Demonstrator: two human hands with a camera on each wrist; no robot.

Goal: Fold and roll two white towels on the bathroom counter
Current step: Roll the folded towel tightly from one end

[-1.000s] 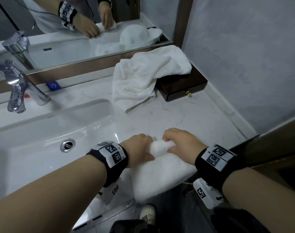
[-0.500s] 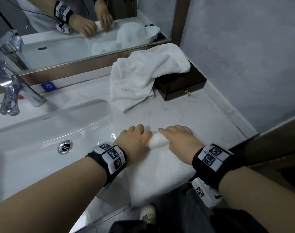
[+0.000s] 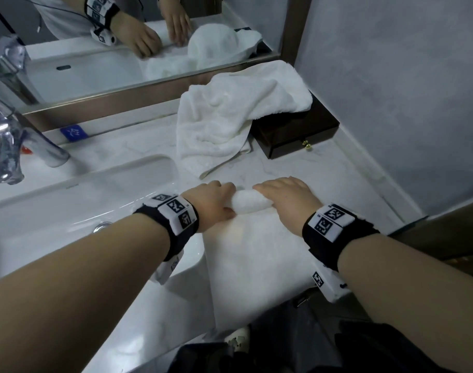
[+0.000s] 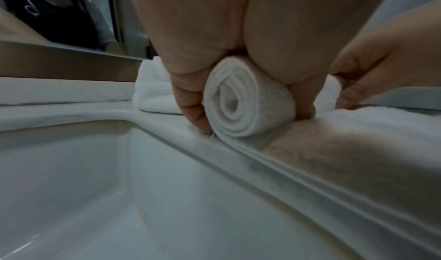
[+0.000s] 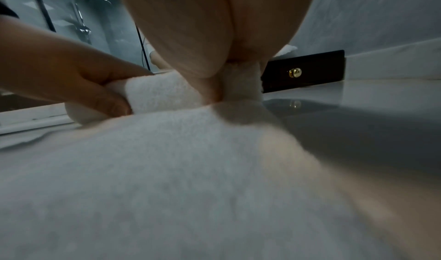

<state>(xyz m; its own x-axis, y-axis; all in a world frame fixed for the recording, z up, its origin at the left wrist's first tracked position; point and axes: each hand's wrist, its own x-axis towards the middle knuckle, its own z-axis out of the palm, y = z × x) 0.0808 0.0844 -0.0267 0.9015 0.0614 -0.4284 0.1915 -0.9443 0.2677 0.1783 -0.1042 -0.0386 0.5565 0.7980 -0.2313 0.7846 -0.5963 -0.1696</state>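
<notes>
A white towel [image 3: 256,265] lies on the marble counter [image 3: 337,184], its near end hanging over the front edge. Its far end is wound into a tight roll [image 3: 250,204]; the left wrist view shows the spiral end of the roll [image 4: 245,102]. My left hand [image 3: 216,200] curls fingers and thumb round the roll's left end. My right hand [image 3: 283,193] grips the right end, thumb tucked under. A second white towel [image 3: 238,117] lies crumpled at the back, draped over a dark box.
A dark wooden box [image 3: 297,133] with a brass knob [image 5: 296,72] stands at the back right against the wall. The white sink [image 3: 68,211] and chrome tap [image 3: 6,146] lie to the left. A mirror [image 3: 122,49] runs along the back.
Both hands have rolled the towel farther from the front edge. Half a second ago the fingers lay flatter over the roll; now they curl round it again.
</notes>
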